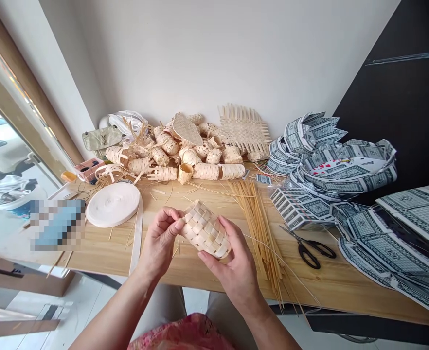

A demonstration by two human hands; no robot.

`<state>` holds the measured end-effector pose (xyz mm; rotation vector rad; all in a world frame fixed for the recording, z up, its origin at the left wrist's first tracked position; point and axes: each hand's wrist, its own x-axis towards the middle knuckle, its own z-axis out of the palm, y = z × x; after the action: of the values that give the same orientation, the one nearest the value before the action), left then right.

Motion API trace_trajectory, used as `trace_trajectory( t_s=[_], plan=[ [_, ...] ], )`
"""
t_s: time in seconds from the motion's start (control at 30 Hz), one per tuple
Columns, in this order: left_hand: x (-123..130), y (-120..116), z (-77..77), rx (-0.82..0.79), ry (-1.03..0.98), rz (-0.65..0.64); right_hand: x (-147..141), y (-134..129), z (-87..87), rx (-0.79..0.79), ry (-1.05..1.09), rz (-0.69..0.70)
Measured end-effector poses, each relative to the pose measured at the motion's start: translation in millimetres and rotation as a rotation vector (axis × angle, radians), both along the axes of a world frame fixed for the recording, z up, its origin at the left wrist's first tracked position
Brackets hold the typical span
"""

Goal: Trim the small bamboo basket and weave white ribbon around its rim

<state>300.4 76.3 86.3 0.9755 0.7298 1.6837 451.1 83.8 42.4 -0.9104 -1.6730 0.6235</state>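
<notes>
A small woven basket [206, 229] of pale flat strips is held tilted above the table's front part. My left hand [165, 233] pinches its upper left rim between thumb and fingers. Around the lower right end, my right hand [232, 257] is wrapped with the thumb below and fingers behind. A thin pale strand [273, 247] runs from near my right hand down to the right. Beneath and to the right lies a bundle of thin straw-coloured sticks [260, 223].
Many woven cylinders [205, 171] are piled by the wall, near a flat woven piece [244, 127]. A white ribbon roll [113, 204] lies left. Black scissors [307, 248] and folded playing-card baskets [346, 170] are at right. The table's front edge [200, 283] is near my lap.
</notes>
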Motion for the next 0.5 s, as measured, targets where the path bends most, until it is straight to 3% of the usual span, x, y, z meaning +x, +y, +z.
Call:
trace_trajectory(
  t_s=[0.2,0.37,0.43,0.5],
  plan=[
    [-5,-3,-2.5,0.038,0.148,0.014,4,6,3.3,0.098,-0.053,0.013],
    [-21,1,-6.9,0.124,0.205,0.135,11,11,8.6,0.244,-0.131,0.003],
    [-28,5,-9.1,0.062,0.139,0.068,13,13,6.5,0.202,-0.06,0.056],
    [-31,9,-11.7,-0.008,0.104,-0.085,14,13,2.3,0.067,0.093,0.16]
  ],
)
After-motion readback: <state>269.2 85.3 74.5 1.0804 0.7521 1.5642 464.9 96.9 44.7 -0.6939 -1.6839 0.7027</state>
